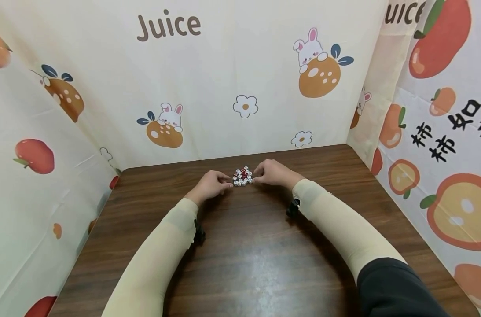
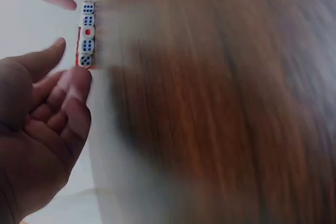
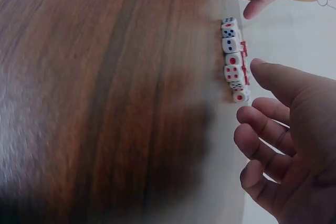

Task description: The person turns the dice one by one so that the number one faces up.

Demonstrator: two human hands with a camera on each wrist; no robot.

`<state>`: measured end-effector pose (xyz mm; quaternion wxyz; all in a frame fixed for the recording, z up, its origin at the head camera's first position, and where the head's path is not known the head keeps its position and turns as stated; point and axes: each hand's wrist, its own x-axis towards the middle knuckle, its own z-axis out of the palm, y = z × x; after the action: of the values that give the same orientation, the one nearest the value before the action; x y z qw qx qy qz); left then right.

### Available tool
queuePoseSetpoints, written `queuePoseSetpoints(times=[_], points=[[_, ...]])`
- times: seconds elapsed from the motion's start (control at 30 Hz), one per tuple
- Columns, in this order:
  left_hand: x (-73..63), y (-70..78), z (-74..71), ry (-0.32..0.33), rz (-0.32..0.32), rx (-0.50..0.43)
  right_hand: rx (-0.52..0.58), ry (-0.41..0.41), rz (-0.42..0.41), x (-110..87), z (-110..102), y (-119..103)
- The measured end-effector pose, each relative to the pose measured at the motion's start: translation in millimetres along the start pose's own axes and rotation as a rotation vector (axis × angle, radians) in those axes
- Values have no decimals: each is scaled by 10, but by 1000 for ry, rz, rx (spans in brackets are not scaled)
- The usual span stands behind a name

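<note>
Frame centre: dice (image 1: 243, 176) on tabletop (image 1: 244, 246); left hand (image 1: 211, 185) and right hand (image 1: 276, 173) alongside, fingers (image 3: 265, 127) parted, loosely curved, gripping nothing.

"What faces you across the table (image 1: 240, 264)?"
"On my far side, a pale sheet (image 1: 224, 66): brown "Juice" lettering (image 1: 169, 27) at left, a rabbit print (image 1: 309, 52) at right, a white flower (image 1: 245, 106) between."
"And to your right?"
"I have a right sheet (image 1: 418, 101) with red and orange fruit (image 1: 442, 42) and black characters (image 1: 442, 148)."
"Left?"
"A left sheet (image 1: 10, 189), showing a red fruit (image 1: 35, 156). The table near me is dark brown wood."
</note>
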<state>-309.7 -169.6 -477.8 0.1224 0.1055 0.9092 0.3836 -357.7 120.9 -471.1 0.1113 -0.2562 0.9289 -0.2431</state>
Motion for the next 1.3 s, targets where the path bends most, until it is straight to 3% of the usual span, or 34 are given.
queuePoseSetpoints(times=[0.13,0.53,0.77,1.3], points=[[42,-22,21,-7,-51,-106,39,-7,-6,27,60,14],[138,-73,122,10,-154,-222,154,23,56,89,184,54],[186,-80,131,1,-182,-240,253,35,101,158,248,116],[259,-107,188,-9,-223,-235,340,-6,119,170,263,174]])
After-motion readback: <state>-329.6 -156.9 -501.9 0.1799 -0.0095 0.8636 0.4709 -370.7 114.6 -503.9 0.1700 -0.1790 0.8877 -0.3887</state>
